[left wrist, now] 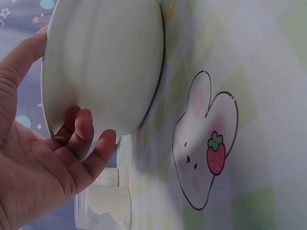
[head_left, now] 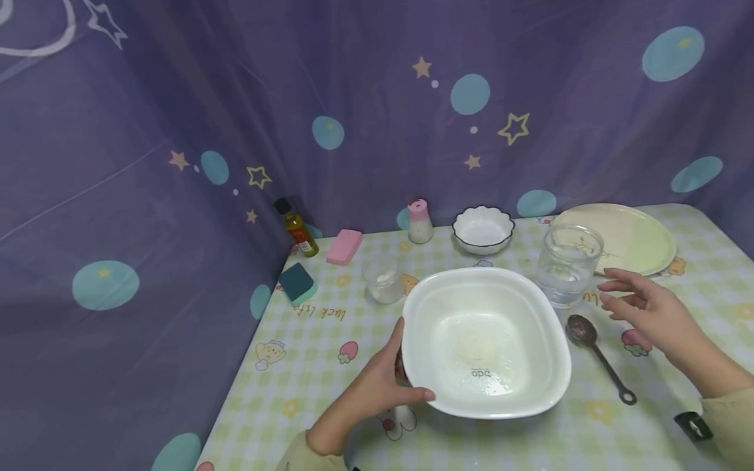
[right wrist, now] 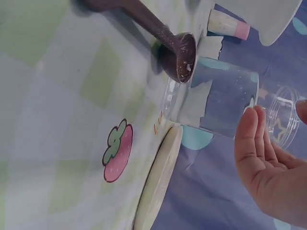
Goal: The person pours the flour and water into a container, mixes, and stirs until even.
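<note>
White basin (head_left: 533, 353) in left hand (head_left: 377, 386), tilted.

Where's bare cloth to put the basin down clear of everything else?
Free: the front-left cloth left of the left hand and white basin, below the green sponge. Crowded: right of the basin, with spoon, water glass, right hand; the back row too.

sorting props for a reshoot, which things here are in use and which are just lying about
In use: left hand gripping the white basin; right hand open beside the glass jar; spoon.
Lying about: oil bottle, pink sponge, green sponge, shaker, small bowl, plate, small glass.
</note>
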Available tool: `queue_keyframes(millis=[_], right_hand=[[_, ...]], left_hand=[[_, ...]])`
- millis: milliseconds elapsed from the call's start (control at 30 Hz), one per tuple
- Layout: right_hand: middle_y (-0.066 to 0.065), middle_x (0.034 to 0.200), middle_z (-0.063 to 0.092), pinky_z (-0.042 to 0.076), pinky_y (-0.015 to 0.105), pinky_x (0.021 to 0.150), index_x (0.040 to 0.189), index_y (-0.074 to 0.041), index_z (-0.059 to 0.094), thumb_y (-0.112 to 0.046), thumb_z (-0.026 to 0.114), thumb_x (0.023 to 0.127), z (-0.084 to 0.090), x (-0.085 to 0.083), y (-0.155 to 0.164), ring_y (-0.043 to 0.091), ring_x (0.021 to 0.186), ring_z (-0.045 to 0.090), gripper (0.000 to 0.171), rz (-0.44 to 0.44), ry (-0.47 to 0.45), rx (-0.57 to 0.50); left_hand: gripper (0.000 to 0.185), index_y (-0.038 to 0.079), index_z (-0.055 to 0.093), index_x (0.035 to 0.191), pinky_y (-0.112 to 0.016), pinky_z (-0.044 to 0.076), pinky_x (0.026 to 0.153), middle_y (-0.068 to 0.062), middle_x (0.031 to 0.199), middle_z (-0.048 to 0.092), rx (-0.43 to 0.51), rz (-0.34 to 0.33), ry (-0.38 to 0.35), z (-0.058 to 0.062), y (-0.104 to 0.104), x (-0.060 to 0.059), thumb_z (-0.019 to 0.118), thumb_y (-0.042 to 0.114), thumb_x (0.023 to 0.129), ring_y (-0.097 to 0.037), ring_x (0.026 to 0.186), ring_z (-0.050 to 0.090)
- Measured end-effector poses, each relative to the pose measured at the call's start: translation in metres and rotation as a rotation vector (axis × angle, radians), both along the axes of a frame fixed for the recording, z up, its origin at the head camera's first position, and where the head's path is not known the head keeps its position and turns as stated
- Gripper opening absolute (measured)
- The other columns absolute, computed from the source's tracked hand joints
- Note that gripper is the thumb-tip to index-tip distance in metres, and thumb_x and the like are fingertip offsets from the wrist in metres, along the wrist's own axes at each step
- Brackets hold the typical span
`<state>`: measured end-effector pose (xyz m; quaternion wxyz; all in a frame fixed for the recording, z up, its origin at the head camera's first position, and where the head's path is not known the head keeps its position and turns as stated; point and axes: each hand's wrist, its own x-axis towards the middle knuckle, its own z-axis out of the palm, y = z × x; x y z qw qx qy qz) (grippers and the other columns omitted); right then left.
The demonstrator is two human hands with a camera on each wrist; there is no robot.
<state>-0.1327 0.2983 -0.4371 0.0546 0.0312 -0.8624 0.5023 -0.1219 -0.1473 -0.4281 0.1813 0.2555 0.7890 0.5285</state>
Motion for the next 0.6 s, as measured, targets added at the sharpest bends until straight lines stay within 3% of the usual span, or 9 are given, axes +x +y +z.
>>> queue_keyframes(millis=[133, 233, 300, 367, 400, 500, 600], right_hand=[[0.005, 0.122, 0.058, 0.05, 0.016, 0.063, 0.149, 0.008, 0.025, -0.022, 0.062, 0.097, 0.001, -0.011, 0.003, -0.013, 0.083, 0.052, 0.07, -0.025, -0.007, 0.04], [0.034, 0.139, 0.04, 0.051, 0.025, 0.071, 0.152, 0.006, 0.016, -0.029, 0.063, 0.096, 0.004, -0.019, 0.004, 0.009, 0.102, 0.057, 0.082, -0.024, -0.062, 0.091], [0.036, 0.144, 0.034, 0.052, 0.038, 0.08, 0.154, 0.005, 0.01, -0.032, 0.065, 0.095, 0.005, -0.026, 0.005, 0.034, 0.117, 0.052, 0.089, -0.012, -0.085, 0.098], [0.038, 0.147, 0.027, 0.046, 0.055, 0.088, 0.154, 0.004, 0.003, -0.032, 0.066, 0.094, 0.004, -0.031, 0.005, 0.055, 0.124, 0.037, 0.094, 0.009, -0.103, 0.085], [0.038, 0.148, 0.024, 0.041, 0.063, 0.09, 0.154, 0.004, 0.001, -0.032, 0.067, 0.093, 0.003, -0.034, 0.005, 0.057, 0.126, 0.034, 0.097, 0.017, -0.11, 0.08], [0.038, 0.151, 0.016, 0.033, 0.072, 0.092, 0.154, 0.001, -0.005, -0.032, 0.069, 0.092, 0.0, -0.041, 0.005, 0.059, 0.128, 0.029, 0.102, 0.046, -0.125, 0.057], [0.037, 0.152, 0.015, 0.032, 0.073, 0.093, 0.155, -0.001, -0.006, -0.032, 0.07, 0.091, -0.003, -0.048, 0.004, 0.06, 0.13, 0.027, 0.104, 0.06, -0.114, 0.051]], left_hand=[[0.123, 0.028, -0.008, 0.157, -0.034, 0.057, 0.076, -0.02, 0.117, 0.063, 0.019, -0.009, -0.003, 0.0, 0.0, 0.0, 0.085, 0.022, 0.077, -0.019, 0.089, 0.068], [0.123, 0.028, -0.008, 0.157, -0.035, 0.057, 0.076, -0.02, 0.117, 0.063, 0.03, -0.012, -0.009, 0.001, 0.0, 0.0, 0.085, 0.021, 0.077, -0.02, 0.089, 0.068], [0.123, 0.029, -0.008, 0.157, -0.037, 0.057, 0.076, -0.021, 0.117, 0.063, 0.041, -0.013, -0.013, 0.001, 0.0, 0.0, 0.085, 0.02, 0.077, -0.021, 0.089, 0.069], [0.123, 0.029, -0.008, 0.157, -0.037, 0.057, 0.076, -0.02, 0.117, 0.063, 0.044, -0.011, -0.015, 0.0, 0.0, 0.0, 0.085, 0.02, 0.077, -0.022, 0.089, 0.069], [0.123, 0.029, -0.008, 0.157, -0.038, 0.057, 0.076, -0.02, 0.118, 0.063, 0.047, -0.012, -0.017, 0.0, 0.0, 0.0, 0.085, 0.02, 0.077, -0.023, 0.09, 0.069], [0.123, 0.028, -0.008, 0.157, -0.039, 0.057, 0.077, -0.02, 0.12, 0.063, 0.05, -0.013, -0.024, -0.001, -0.001, 0.0, 0.085, 0.019, 0.077, -0.025, 0.091, 0.068], [0.123, 0.028, -0.009, 0.157, -0.039, 0.057, 0.077, -0.019, 0.12, 0.063, 0.044, -0.013, -0.026, -0.002, -0.002, 0.0, 0.084, 0.02, 0.078, -0.023, 0.091, 0.068]])
